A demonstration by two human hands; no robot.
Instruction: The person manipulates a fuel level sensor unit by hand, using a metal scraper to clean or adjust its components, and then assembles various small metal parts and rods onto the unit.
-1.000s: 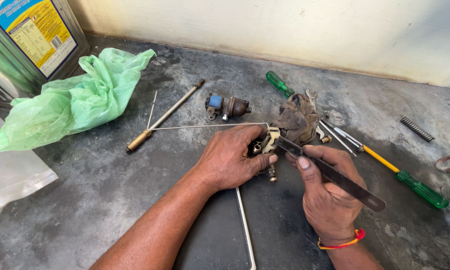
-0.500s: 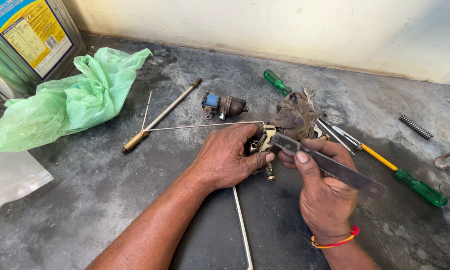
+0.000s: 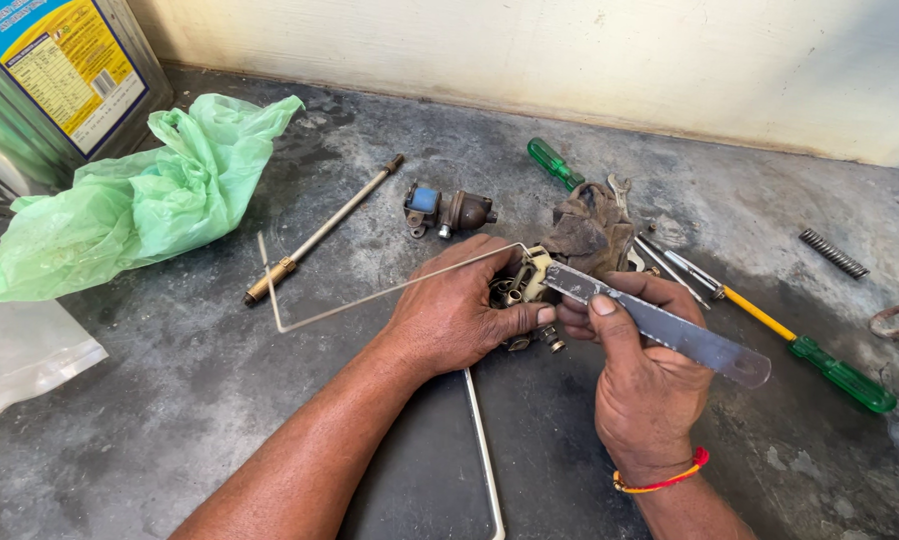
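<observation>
The left hand (image 3: 460, 315) is closed around a small metal assembly (image 3: 526, 285) with a bent wire arm (image 3: 370, 295), held just above the grey worktop (image 3: 170, 400). The right hand (image 3: 640, 385) grips a flat metal blade (image 3: 670, 330), long axis running from lower right up-left, its tip touching the assembly's right side. A green-handled screwdriver (image 3: 820, 360) lies near, unheld.

my left hand (image 3: 460, 315) is curled palm-down in a tight grip with the thumb poking right, forearm running in from bottom-left, and my right hand (image 3: 642, 385) sits just beside it, fingers pinched closed, thumb on top, wrist bent up from bottom-right.
</observation>
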